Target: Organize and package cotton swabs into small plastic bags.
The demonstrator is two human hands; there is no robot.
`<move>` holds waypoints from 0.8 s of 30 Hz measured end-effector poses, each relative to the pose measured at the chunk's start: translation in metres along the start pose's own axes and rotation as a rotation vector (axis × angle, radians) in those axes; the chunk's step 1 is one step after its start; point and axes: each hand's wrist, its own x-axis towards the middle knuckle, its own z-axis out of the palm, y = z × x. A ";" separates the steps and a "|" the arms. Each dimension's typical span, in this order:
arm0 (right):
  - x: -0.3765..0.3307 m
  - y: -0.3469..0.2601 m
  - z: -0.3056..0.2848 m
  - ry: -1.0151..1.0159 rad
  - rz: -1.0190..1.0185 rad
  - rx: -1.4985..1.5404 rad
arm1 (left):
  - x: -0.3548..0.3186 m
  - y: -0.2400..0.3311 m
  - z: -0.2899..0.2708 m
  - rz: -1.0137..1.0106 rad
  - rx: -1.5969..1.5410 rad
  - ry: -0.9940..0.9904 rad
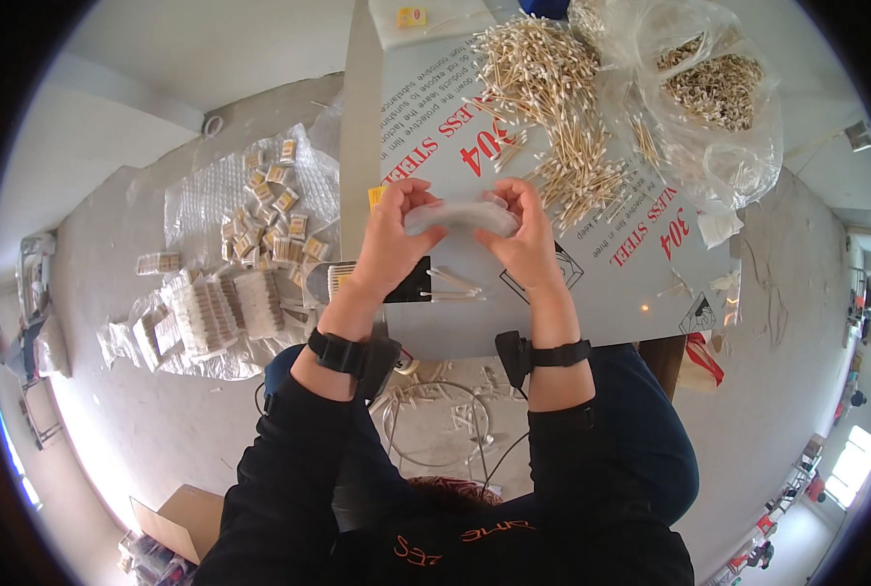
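Above the near part of the table, my left hand [386, 239] and my right hand [531, 239] grip the two ends of a translucent plastic piece [463, 216]. It looks like thin film or small bags and bows slightly between my curled fingers. Beneath my hands, several loose cotton swabs [458, 284] lie beside a black flat item [415, 282]. A small pack of swabs [340, 279] is by my left wrist, partly hidden. Beyond my right hand spreads a big pile of cotton swabs [543, 73].
The table [611, 303] has a printed grey film surface. A clear bag of swabs [714, 93] sits far right. At left, small swab packs [274, 210] and stacked packs [206, 313] lie on bubble wrap [206, 190]. A cardboard box [189, 518] stands lower left.
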 end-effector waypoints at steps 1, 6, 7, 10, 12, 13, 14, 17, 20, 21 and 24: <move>0.000 0.001 -0.001 0.001 0.015 0.021 | -0.001 0.000 0.003 0.000 -0.001 -0.001; 0.001 0.005 0.001 -0.028 -0.143 -0.072 | -0.002 0.004 0.018 0.062 0.043 -0.028; 0.001 0.006 0.000 -0.032 -0.164 -0.066 | -0.002 0.004 0.019 0.061 0.042 -0.030; 0.001 0.013 -0.010 0.022 -0.073 -0.041 | -0.001 0.005 0.020 0.043 0.069 -0.040; 0.003 0.019 -0.017 0.044 -0.091 -0.049 | -0.001 0.003 0.019 0.078 0.111 -0.006; 0.004 0.021 -0.020 0.066 -0.107 -0.058 | -0.001 0.001 0.019 0.079 0.109 -0.009; 0.003 0.023 -0.025 0.068 -0.107 -0.061 | 0.000 0.000 0.020 0.086 0.100 -0.009; 0.000 0.000 -0.025 -0.016 -0.128 -0.266 | 0.000 -0.002 0.017 0.077 0.105 -0.010; 0.000 -0.016 -0.020 -0.079 -0.096 -0.292 | 0.000 -0.002 0.016 0.069 0.114 -0.019; 0.000 -0.018 -0.020 -0.105 -0.083 -0.316 | -0.001 -0.002 0.017 0.072 0.114 -0.023; 0.000 -0.019 -0.022 -0.134 -0.067 -0.350 | 0.001 -0.003 0.016 0.054 0.094 -0.049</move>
